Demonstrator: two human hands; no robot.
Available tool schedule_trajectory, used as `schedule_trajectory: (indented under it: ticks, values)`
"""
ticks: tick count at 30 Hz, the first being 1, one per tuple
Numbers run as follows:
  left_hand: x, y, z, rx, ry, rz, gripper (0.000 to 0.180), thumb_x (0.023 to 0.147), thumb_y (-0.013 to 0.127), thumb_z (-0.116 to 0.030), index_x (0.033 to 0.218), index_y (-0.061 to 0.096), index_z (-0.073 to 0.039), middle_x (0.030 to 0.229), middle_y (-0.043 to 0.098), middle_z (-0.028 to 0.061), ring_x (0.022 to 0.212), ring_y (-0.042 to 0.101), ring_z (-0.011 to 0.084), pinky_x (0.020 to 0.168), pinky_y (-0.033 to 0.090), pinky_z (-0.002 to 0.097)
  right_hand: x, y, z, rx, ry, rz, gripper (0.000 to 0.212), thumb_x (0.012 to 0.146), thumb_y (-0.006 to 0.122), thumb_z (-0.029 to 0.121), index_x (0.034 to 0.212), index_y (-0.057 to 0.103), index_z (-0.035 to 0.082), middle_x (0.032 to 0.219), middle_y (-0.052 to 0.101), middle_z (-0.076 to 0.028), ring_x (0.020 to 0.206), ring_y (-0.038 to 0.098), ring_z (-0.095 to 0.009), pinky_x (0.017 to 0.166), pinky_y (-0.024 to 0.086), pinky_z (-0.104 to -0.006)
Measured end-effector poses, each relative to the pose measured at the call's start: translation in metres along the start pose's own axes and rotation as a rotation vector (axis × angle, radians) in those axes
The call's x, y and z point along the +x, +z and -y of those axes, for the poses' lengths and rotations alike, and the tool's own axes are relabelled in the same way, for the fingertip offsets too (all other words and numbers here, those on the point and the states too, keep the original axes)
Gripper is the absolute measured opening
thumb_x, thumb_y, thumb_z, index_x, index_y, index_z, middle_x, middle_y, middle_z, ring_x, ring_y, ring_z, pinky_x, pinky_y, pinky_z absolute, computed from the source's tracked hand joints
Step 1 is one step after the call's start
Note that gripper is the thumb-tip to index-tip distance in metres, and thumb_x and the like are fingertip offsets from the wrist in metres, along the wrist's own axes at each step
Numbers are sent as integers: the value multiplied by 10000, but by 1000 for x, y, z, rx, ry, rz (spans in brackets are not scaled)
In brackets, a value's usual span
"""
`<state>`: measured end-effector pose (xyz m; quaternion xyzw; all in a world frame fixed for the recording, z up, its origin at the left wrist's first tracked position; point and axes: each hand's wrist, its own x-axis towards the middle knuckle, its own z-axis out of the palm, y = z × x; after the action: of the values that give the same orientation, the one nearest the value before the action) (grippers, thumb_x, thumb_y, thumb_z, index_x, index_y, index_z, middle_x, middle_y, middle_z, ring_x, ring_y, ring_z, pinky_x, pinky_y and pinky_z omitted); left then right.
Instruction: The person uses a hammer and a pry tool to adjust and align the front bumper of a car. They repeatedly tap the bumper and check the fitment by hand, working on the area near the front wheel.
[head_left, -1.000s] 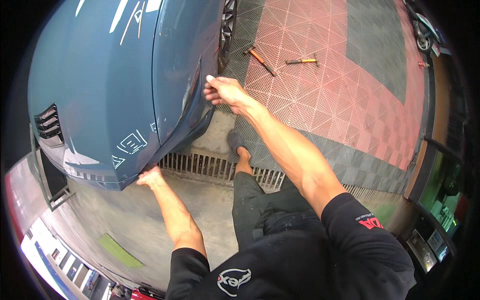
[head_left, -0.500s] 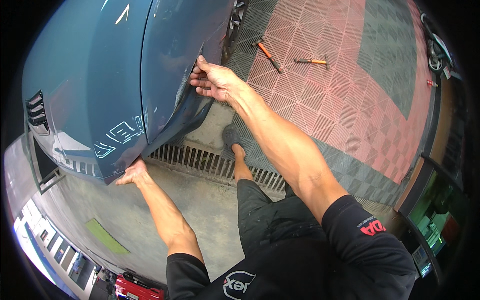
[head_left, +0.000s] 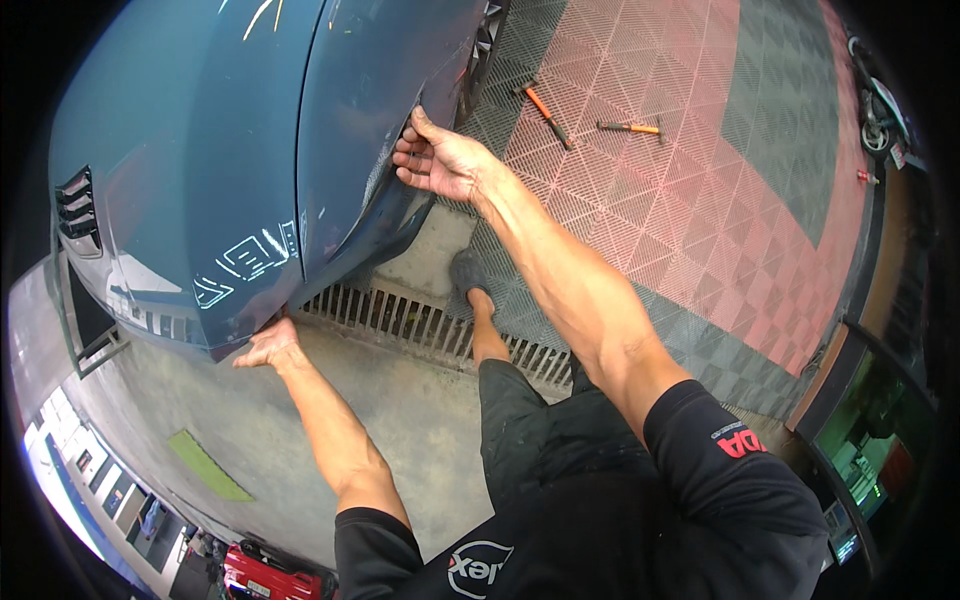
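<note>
Both hands are on the blue car's front bumper cover (head_left: 250, 200) right now. The right hand (head_left: 440, 160) is up at the edge by the wheel arch, fingers (head_left: 408, 152) curled round the panel lip with the thumb pointing up along it. The left hand (head_left: 268, 346) is down at the bottom corner, fingers spread and tucked under the lower edge. My guess is the cover is being worked along its edge, either coming off or going back on, and it's somewhere midway: the panel sits on the car, but there's a visible seam gap running up the middle of it, so nothing looks finished.

Floor-wise, it's bare concrete under the nose, a metal drain grate (head_left: 420, 320) across it, then red and grey plastic grid tiles (head_left: 700, 180). 2 orange-handled tools (head_left: 545, 103) lie on the tiles, well apart from the hands. Looks like a garage bay, with a red cart (head_left: 270, 575) near the bottom edge.
</note>
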<state>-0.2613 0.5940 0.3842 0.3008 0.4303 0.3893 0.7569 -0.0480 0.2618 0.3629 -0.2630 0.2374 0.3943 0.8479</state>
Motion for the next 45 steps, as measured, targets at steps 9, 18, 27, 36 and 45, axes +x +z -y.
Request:
schedule_trajectory:
  ticks: [9,18,27,36,45]
  values:
    - [30,-22,12,-62,204,22,1091,844,257,-925,1632,246,-170,1670,273,127,1537,254,363,1245,221,582,3,-4,-1,-25,-58,-22,461,926,699,515,800,640,76,871,660,-89,876,700,-241,842,649,-466]
    - [12,2,9,-61,154,34,1029,829,414,-893,1610,300,-234,1641,320,84,1519,286,356,1243,252,572,8,-3,1,-60,-58,-33,457,942,685,504,842,631,61,904,642,-99,899,690,-254,834,657,-477]
    - [39,-18,11,22,297,82,1059,812,414,-907,1582,359,-183,1617,360,95,1505,312,344,1236,258,584,9,-6,-5,-118,-114,30,483,926,693,546,855,618,75,916,609,-90,938,662,-263,862,640,-523]
    - [53,-12,6,-62,469,-157,941,913,404,-780,1588,339,-127,1623,357,111,1493,351,319,1235,279,556,10,-7,-10,-89,-185,26,509,905,684,602,730,611,129,804,618,-55,830,683,-233,828,645,-507]
    - [61,-17,5,-171,371,-168,923,926,391,-750,1573,348,-93,1583,404,137,1490,356,325,1231,286,556,20,-23,-6,-40,-138,143,463,927,675,546,737,648,124,764,676,-67,813,734,-229,774,665,-457]
